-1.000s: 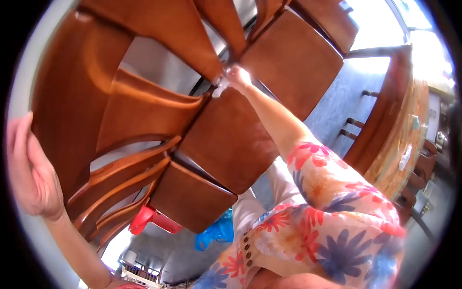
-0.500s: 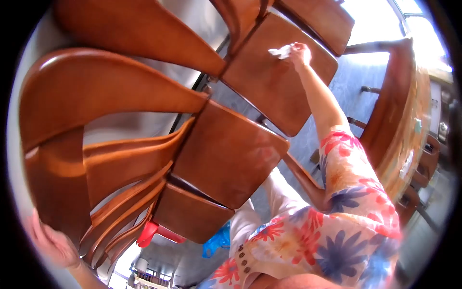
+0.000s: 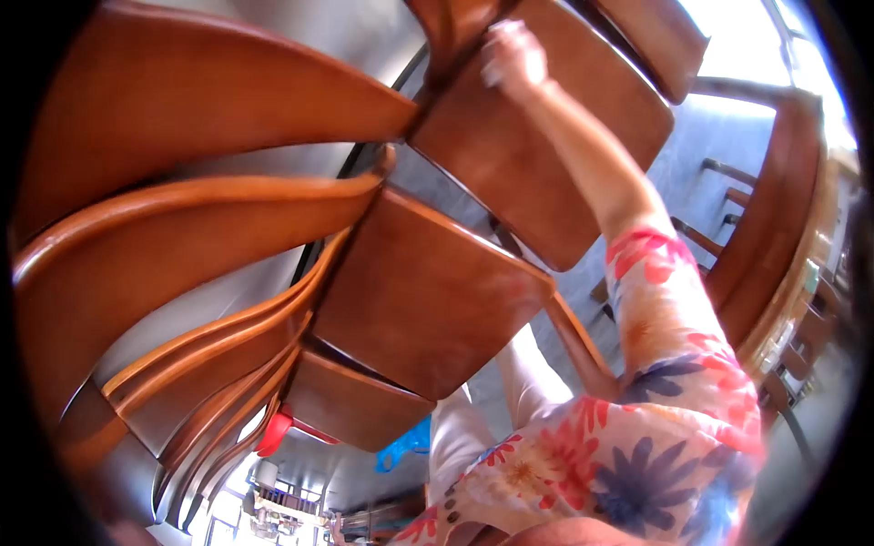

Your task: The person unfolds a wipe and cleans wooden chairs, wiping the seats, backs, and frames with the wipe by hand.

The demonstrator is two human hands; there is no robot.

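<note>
Reaching past the middle seat (image 3: 432, 291) to the next brown seat (image 3: 583, 146).
The right hand's (image 3: 521, 59) grip is curled on a pale scrap (image 3: 494, 69), maybe cloth, though it is blurry, over that seat near its back side. The arm is stretched long, likely because that side is far away. I cannot tell if the left hand's (image 3: 132, 533) grip is open, low beyond the middle seat.
</note>
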